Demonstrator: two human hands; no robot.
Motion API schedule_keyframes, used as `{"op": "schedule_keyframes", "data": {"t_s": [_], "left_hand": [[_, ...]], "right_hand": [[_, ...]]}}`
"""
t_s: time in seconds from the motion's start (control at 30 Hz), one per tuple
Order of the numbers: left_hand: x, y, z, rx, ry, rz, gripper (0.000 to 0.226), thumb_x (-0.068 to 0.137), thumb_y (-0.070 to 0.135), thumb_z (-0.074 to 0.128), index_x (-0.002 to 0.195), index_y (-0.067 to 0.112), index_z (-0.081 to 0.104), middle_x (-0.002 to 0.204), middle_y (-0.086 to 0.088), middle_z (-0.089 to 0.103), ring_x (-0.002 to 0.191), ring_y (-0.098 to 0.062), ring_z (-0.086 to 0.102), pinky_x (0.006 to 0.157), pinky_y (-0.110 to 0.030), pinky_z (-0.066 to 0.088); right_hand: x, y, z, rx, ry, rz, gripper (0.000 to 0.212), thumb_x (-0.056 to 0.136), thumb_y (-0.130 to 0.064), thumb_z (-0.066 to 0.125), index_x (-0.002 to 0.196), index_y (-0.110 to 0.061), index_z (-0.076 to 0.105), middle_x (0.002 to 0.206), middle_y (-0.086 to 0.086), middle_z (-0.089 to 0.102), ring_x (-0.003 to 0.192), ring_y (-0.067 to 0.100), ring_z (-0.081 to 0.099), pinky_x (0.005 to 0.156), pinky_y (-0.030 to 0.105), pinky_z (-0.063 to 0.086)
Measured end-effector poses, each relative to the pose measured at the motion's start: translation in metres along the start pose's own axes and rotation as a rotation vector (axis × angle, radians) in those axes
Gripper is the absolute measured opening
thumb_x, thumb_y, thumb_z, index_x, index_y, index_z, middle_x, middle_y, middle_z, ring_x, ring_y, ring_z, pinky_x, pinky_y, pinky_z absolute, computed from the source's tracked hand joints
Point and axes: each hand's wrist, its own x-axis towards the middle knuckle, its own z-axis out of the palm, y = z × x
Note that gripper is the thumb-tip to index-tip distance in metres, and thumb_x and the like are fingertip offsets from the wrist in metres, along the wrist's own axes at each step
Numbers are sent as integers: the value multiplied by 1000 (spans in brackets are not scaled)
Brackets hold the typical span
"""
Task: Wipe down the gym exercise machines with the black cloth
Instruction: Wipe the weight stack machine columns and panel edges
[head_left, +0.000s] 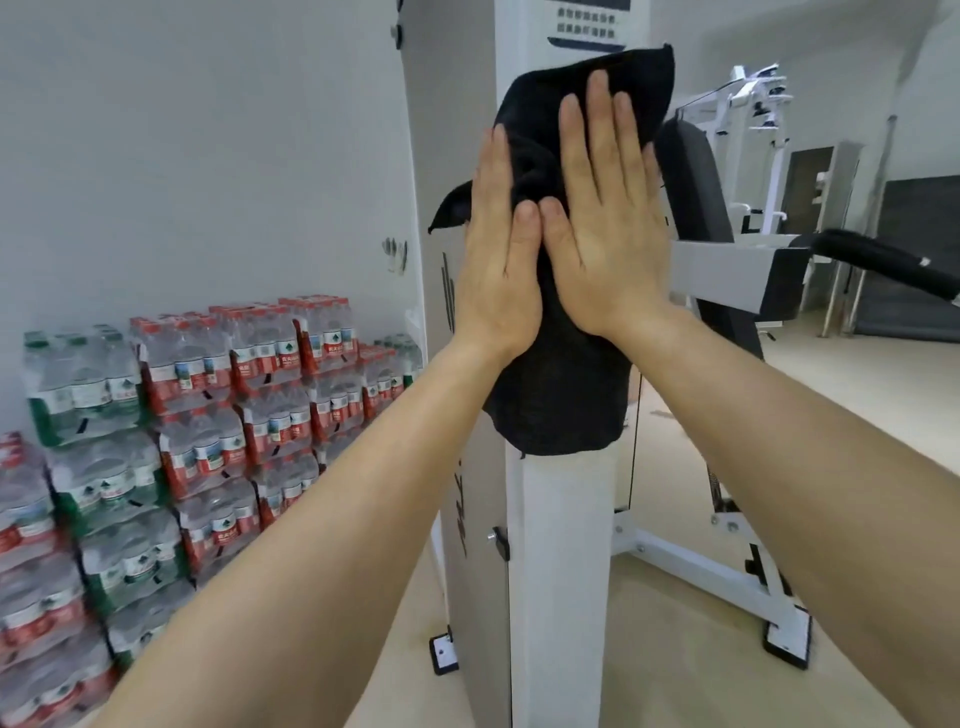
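Note:
A black cloth (561, 395) is spread against the white upright column (566, 545) of a gym machine in the middle of the view. My left hand (498, 265) presses flat on the cloth's left side with straight fingers. My right hand (605, 218) presses flat beside it, fingers straight and pointing up, thumbs nearly touching. The cloth's upper part bunches above my fingers and its lower part hangs below my wrists. A corner of the cloth sticks out to the left.
Stacked packs of bottled water (208, 415) stand against the wall at the left. The machine's dark padded seat back (696, 197) and a black handle (883, 260) lie to the right. Its white base frame (727, 582) rests on the beige floor. Another white machine (753, 104) stands far back.

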Motion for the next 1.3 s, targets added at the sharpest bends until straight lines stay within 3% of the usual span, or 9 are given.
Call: {"op": "schedule_keyframes", "data": {"t_s": [0.33,0.5,0.63,0.83,0.93,1.1,1.2,1.3], "left_hand": [[-111,-31,13,-7,16,-72,58,105,23,23,159,10,8,167,-12,14,155,-27,10,123,-58,13],[-154,-46,17,12,9,-91,59,104,21,26,158,9,7,167,-15,12,155,-30,9,122,-60,14],[-185,-55,21,38,4,-87,64,106,41,21,158,7,7,166,-17,11,155,-33,9,122,-61,14],[-234,-64,26,141,5,-134,70,106,50,17,157,2,8,166,-19,9,155,-31,6,124,-56,12],[-256,-71,28,179,-2,-149,74,105,51,16,155,-3,11,165,-22,11,155,-34,8,125,-51,11],[-289,-79,32,185,-14,-176,73,105,52,16,156,0,9,165,-22,11,154,-37,9,121,-63,16],[-289,-82,28,186,-52,-166,77,104,53,17,156,-3,10,165,-23,11,154,-38,9,119,-64,16],[-274,-78,25,182,-67,-145,76,105,51,19,156,-4,8,165,-22,9,154,-37,7,120,-63,16]], "right_hand": [[-101,-8,18,36,-54,3,65,103,-39,29,158,-5,17,165,21,12,154,33,7,125,49,5],[-148,-10,29,58,-59,8,66,101,-36,32,156,-1,19,163,25,16,153,38,11,123,57,13],[-181,-11,36,76,-65,15,66,100,-35,32,154,1,21,161,28,18,152,41,13,122,58,14],[-235,-15,47,88,-74,36,65,100,-33,31,153,1,19,159,30,21,151,34,8,121,61,17],[-263,-17,50,92,-88,50,65,101,-35,28,154,-3,9,161,24,15,152,29,0,121,60,17],[-304,-19,57,73,-127,41,65,104,-41,20,159,-21,-9,166,2,-10,154,25,-7,123,56,15],[-304,-16,55,70,-147,5,67,104,-43,22,158,-22,-11,164,5,0,154,25,-8,122,57,17],[-286,-10,49,71,-172,-18,68,104,-41,26,158,-15,-5,162,20,10,153,27,-4,121,59,19]]}}
